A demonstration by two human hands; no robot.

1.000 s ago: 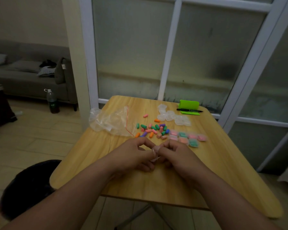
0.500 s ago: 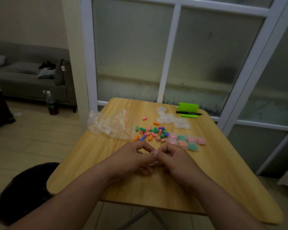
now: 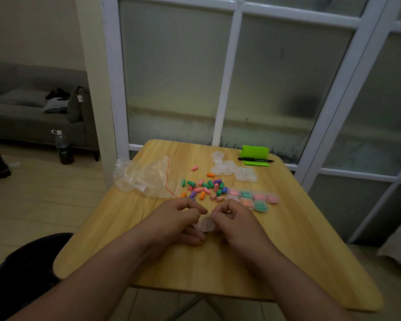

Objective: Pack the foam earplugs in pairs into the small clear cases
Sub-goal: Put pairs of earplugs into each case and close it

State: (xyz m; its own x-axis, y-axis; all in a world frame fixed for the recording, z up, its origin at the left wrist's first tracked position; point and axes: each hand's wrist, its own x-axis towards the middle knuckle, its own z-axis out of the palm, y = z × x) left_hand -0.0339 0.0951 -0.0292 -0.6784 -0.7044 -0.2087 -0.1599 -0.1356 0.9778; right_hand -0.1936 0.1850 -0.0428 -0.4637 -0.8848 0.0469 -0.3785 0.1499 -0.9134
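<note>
My left hand (image 3: 178, 221) and my right hand (image 3: 235, 220) meet at the middle of the wooden table (image 3: 299, 251), and both pinch one small clear case (image 3: 205, 224) with something pale pink inside. Just beyond my fingers lies a loose pile of coloured foam earplugs (image 3: 206, 187) in pink, green, orange, purple and blue. To the right of the pile sit several filled clear cases (image 3: 252, 200). Further back lies a cluster of empty clear cases (image 3: 234, 170).
A crumpled clear zip bag (image 3: 146, 177) with a red seal lies at the table's left. A green holder (image 3: 255, 152) and a black marker (image 3: 256, 160) sit at the far edge. White-framed glass panels stand behind; a dark stool (image 3: 21, 269) is at lower left.
The camera has tilted, so the table sits a little lower in view. My hands stay together on the case, with my fingers shifted slightly so more of the case shows between them.
</note>
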